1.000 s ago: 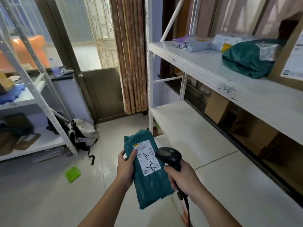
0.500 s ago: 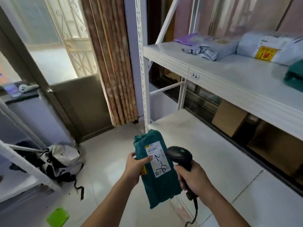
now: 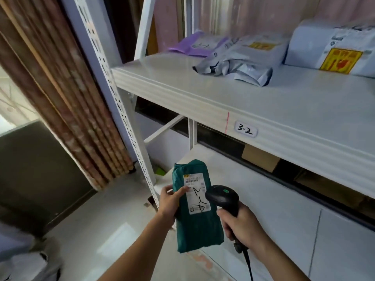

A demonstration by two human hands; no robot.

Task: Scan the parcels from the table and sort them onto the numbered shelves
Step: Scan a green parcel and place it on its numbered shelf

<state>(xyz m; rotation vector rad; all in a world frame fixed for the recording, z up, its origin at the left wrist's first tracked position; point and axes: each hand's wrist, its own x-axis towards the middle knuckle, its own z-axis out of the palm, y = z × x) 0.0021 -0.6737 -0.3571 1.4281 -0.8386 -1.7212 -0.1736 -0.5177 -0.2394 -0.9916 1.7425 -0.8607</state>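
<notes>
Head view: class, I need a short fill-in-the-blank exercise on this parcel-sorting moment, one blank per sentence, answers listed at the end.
1. The left hand holds a parcel whose wrapping is dark ____.
2. The right hand grips a black ____.
3. The tag on the shelf edge reads ____.
4. The parcel farthest left on that shelf is coloured ____.

Missing words: green; scanner; 3-2; purple

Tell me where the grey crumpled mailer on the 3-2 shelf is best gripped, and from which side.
Probably from the shelf's open front: grip the grey crumpled mailer at its loose, bunched near end. That floppy end points toward the shelf edge and offers folds to pinch; its flatter far part lies near other parcels.
</notes>
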